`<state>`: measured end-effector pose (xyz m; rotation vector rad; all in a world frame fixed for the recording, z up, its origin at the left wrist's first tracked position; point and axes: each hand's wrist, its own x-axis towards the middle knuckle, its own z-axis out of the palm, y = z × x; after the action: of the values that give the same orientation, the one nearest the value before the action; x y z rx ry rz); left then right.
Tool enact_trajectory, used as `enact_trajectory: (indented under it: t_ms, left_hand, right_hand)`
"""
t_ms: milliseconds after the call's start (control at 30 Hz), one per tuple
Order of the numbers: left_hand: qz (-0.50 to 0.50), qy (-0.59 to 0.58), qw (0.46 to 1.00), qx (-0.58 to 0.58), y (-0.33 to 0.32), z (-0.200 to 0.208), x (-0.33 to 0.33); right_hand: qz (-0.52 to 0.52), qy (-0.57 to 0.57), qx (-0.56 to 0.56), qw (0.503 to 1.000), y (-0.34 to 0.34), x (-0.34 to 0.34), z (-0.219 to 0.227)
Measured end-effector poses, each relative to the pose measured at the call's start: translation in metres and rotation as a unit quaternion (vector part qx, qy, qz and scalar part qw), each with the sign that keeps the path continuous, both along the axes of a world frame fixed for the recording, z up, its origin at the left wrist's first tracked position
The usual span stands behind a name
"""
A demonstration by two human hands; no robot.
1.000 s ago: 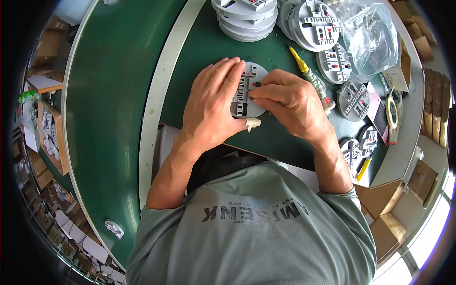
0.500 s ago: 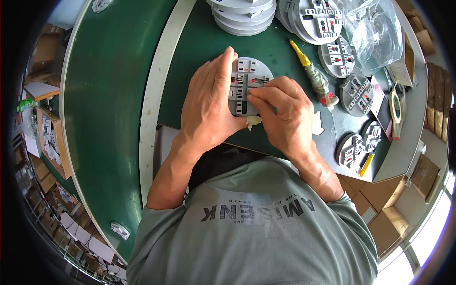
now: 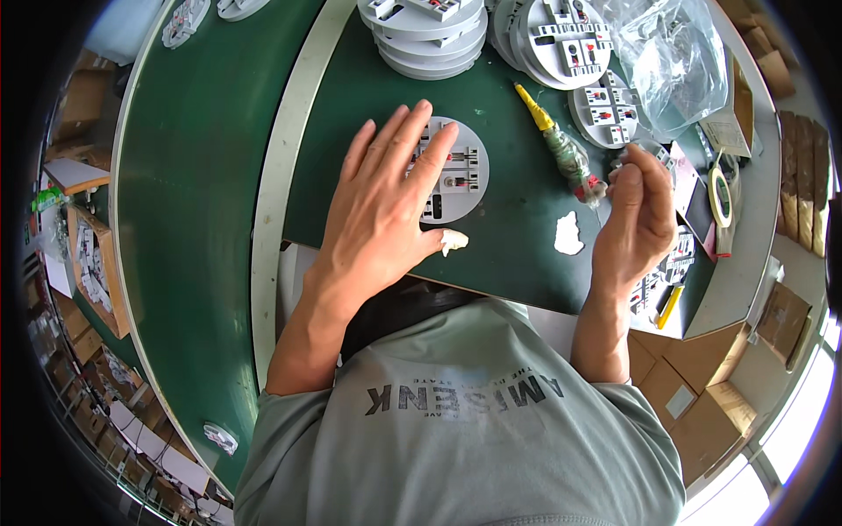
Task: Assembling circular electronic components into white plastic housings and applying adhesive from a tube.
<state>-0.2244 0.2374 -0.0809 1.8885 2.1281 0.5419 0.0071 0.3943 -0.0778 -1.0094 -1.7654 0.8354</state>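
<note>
My left hand (image 3: pixel 386 188) lies flat, fingers stretched out, over the left part of a round grey disc (image 3: pixel 472 193) fitted with small blocks and red parts. A torn cream-coloured wrap sits on its thumb tip. To the right, my right hand (image 3: pixel 638 223) is raised with thumb and fingers pinched together; whatever is between them is too small to make out. It partly covers another disc behind it. Beside it lies a yellow-tipped tool (image 3: pixel 561 145) wrapped in plastic film, and a torn white scrap (image 3: pixel 568 234) is on the table.
Stacked grey discs (image 3: pixel 425 54) stand at the back, with more discs (image 3: pixel 566 48) and a clear plastic bag (image 3: pixel 675 66) to their right. A tape roll (image 3: pixel 720 197) and a yellow-handled tool (image 3: pixel 671 307) lie at the right. A green conveyor belt (image 3: pixel 206 219) runs along the left.
My right hand has left the disc and moved right, toward the discs there. My left hand has spread flatter over its disc. More discs show at the belt's far end.
</note>
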Motion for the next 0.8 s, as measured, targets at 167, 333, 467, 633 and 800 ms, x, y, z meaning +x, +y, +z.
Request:
enact_trajectory:
  t_ms: [167, 333, 467, 633, 800]
  left_hand:
    - [0.046, -0.083, 0.995, 0.020, 0.000, 0.001, 0.000]
    - [0.077, -0.066, 0.995, 0.017, -0.011, 0.003, -0.007]
    - [0.058, -0.045, 0.997, 0.025, -0.006, 0.003, -0.004]
    - [0.001, -0.026, 0.998, 0.054, 0.010, -0.008, -0.008]
    - [-0.009, -0.037, 0.990, 0.139, 0.011, -0.006, -0.014]
  right_hand:
    - [-0.019, 0.047, -0.014, 0.999, 0.001, 0.003, -0.007]
    - [-0.023, 0.018, -0.010, 1.000, 0.004, 0.000, -0.004]
    - [0.019, -0.066, 0.025, 0.997, 0.003, -0.011, 0.001]
    - [0.087, -0.169, 0.077, 0.979, 0.004, -0.025, -0.009]
    - [0.067, -0.158, 0.073, 0.982, 0.005, -0.023, -0.018]
